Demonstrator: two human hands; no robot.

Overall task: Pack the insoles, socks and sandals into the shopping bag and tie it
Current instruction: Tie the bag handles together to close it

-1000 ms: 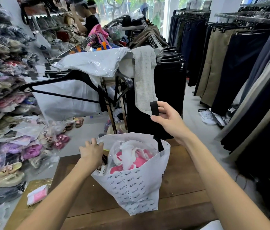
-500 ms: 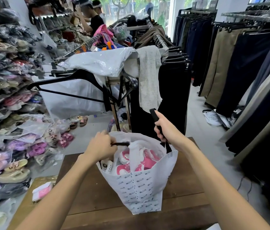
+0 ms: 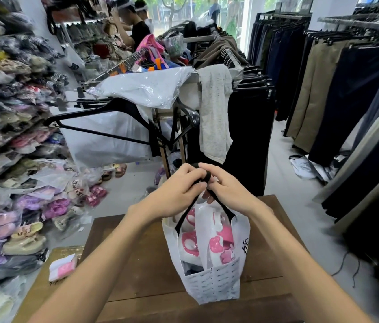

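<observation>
A white printed shopping bag [image 3: 214, 285] stands upright on the wooden table [image 3: 137, 259]. Inside it lie pink and white sandals [image 3: 218, 245] in clear plastic, with something dark beneath them. Two black strap handles [image 3: 185, 215] rise from the bag's mouth and meet above it. My left hand [image 3: 176, 187] and my right hand [image 3: 225, 187] are pressed together over the bag, both closed on the gathered black handles. Insoles and socks are not distinguishable inside the bag.
A small pink and white packet [image 3: 62, 268] lies at the table's left. Behind the table stands a clothes rack [image 3: 179, 127] with hangers and a plastic-wrapped garment. Bagged sandals [image 3: 9, 229] pile up on shelves and floor at left. Trousers [image 3: 337, 89] hang at right. Two people stand far back.
Both hands rose and came together above the bag, bringing the two black handles into one bunch. Earlier they held the handles apart at opposite sides of the bag's mouth.
</observation>
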